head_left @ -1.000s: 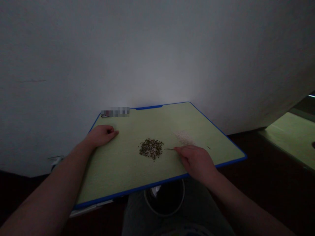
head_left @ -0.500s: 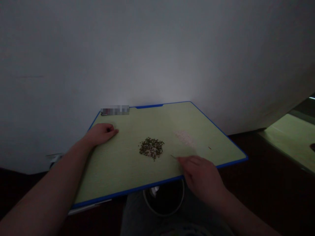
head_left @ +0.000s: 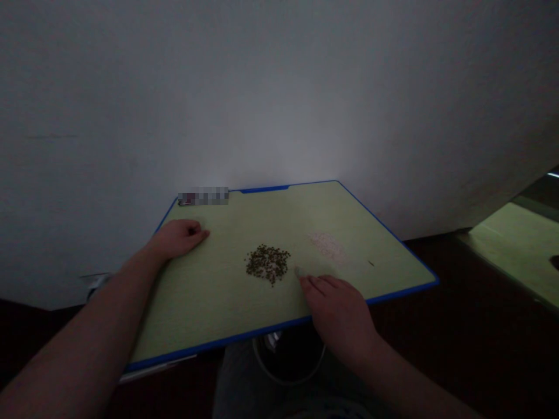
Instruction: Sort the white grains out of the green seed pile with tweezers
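Note:
My left hand (head_left: pixel 181 237) rests loosely curled near the left side of the pale green tabletop (head_left: pixel 209 302), with nothing seen in it. Over the front right part, my right hand (head_left: pixel 338 302) pinches a thin pointed tool (head_left: pixel 298 271); its tip is blurred, and the fingers hide the rest. Just left of that tip lies a pile of small dark greenish-brown beans (head_left: pixel 267 262) with pale grains among them. Beyond my right hand is a loose spread of whitish grains (head_left: pixel 328 246) that look like rice.
A small thin brown piece (head_left: pixel 371 263) lies at the right. A pixelated strip (head_left: pixel 204 196) covers something in the far left corner. Below the blue front edge (head_left: pixel 218 343) a round dark container (head_left: pixel 290 355) is partly visible. The wall (head_left: pixel 279 105) stands behind.
My right hand has moved left and slightly away from me, bringing the thin tool closer to the bean pile. My left hand stays put.

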`<state>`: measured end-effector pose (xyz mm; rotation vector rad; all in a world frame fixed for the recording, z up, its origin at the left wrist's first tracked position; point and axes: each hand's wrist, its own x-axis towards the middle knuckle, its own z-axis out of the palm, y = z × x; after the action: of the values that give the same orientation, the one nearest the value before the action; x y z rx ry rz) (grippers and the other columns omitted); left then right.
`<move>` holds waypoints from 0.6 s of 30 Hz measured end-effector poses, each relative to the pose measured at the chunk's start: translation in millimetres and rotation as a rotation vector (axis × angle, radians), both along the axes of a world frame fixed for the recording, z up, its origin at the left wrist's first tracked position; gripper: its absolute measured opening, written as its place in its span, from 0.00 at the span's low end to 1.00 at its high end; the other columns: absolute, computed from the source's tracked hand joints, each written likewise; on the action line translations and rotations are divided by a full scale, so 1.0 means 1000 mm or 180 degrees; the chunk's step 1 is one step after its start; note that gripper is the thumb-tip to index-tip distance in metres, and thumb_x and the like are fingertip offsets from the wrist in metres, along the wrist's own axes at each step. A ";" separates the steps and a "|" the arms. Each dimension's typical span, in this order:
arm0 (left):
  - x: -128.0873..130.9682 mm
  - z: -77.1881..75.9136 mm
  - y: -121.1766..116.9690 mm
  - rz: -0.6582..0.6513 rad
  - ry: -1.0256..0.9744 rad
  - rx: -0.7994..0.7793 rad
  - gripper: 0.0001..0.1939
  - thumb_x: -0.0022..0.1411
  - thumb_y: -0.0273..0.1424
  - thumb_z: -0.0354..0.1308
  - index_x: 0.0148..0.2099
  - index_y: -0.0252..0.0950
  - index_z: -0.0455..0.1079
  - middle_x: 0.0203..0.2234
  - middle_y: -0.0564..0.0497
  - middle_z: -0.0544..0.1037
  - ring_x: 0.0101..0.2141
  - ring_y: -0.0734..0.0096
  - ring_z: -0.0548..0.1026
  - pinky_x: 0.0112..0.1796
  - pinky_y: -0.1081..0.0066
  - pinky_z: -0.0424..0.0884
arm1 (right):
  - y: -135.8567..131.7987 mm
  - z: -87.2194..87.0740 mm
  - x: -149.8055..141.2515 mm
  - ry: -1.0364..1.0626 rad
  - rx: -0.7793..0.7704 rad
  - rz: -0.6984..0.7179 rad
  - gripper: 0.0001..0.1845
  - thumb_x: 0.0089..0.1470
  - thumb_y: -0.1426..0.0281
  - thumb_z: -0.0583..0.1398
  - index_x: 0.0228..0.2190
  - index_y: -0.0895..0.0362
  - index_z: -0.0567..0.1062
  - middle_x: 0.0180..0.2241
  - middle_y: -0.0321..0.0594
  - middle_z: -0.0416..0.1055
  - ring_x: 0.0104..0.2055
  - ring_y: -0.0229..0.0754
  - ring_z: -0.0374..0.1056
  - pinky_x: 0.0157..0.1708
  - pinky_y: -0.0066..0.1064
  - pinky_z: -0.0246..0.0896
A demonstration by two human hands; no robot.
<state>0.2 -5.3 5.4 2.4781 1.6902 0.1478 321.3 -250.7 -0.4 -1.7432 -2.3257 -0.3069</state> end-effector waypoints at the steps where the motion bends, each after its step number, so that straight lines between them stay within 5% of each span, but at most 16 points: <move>1: 0.000 0.000 0.000 -0.0012 0.0007 -0.0003 0.23 0.56 0.52 0.46 0.25 0.39 0.64 0.19 0.51 0.69 0.24 0.67 0.68 0.28 0.68 0.58 | 0.000 0.001 0.003 -0.0026 -0.0037 -0.0071 0.23 0.52 0.84 0.55 0.49 0.61 0.75 0.43 0.47 0.78 0.42 0.47 0.73 0.40 0.37 0.68; 11: 0.002 0.001 0.000 0.0012 -0.0032 -0.0037 0.23 0.56 0.52 0.46 0.24 0.39 0.64 0.19 0.51 0.69 0.25 0.66 0.68 0.28 0.68 0.58 | -0.013 0.003 -0.003 -0.0055 -0.0141 0.0117 0.22 0.53 0.82 0.57 0.49 0.60 0.75 0.43 0.47 0.78 0.43 0.47 0.72 0.40 0.36 0.67; 18: 0.003 0.001 -0.001 0.0006 -0.0014 0.0013 0.22 0.56 0.52 0.47 0.24 0.39 0.65 0.20 0.50 0.71 0.25 0.66 0.68 0.28 0.68 0.58 | 0.001 0.005 -0.013 -0.0024 -0.0239 0.0097 0.19 0.55 0.81 0.57 0.48 0.61 0.75 0.43 0.48 0.78 0.42 0.48 0.72 0.39 0.37 0.67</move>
<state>2.8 -6.0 6.5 2.4774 1.6922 0.1571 308.6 -250.1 4.6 -1.7412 -2.3960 -0.2240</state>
